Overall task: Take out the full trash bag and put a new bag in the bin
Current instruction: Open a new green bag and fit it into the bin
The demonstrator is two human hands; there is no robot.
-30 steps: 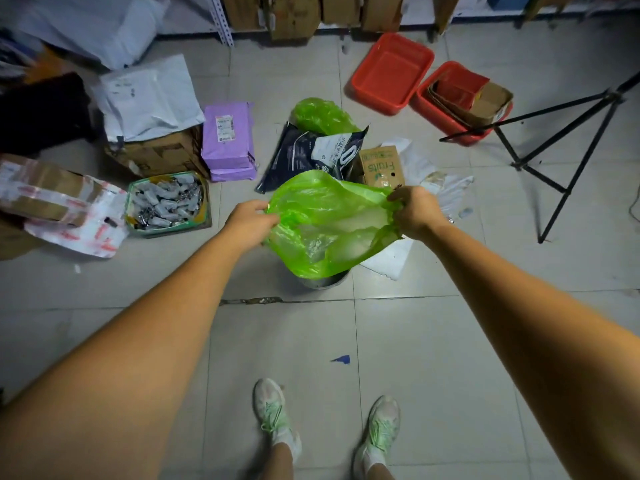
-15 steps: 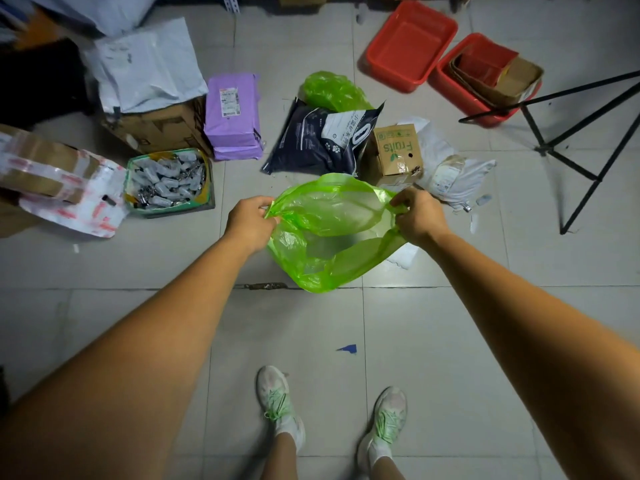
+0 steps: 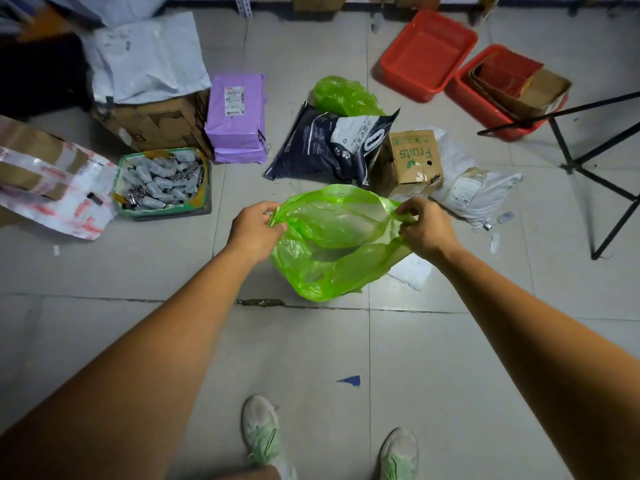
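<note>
A: Nearest entry?
B: Two shoes [image 3: 260, 432], partly cut off by the lower edge.
A: Hands?
B: Left hand [image 3: 254, 230] and right hand [image 3: 426, 228], each pinching the rim of the green bag [image 3: 332, 244]. Its mouth is stretched open between them, over the floor. Whatever sits beneath is hidden.
A: Beyond?
B: Second green bag [image 3: 346, 97], bulging, its lower part behind a dark pouch [image 3: 332, 143]. Contents indiscernible.
</note>
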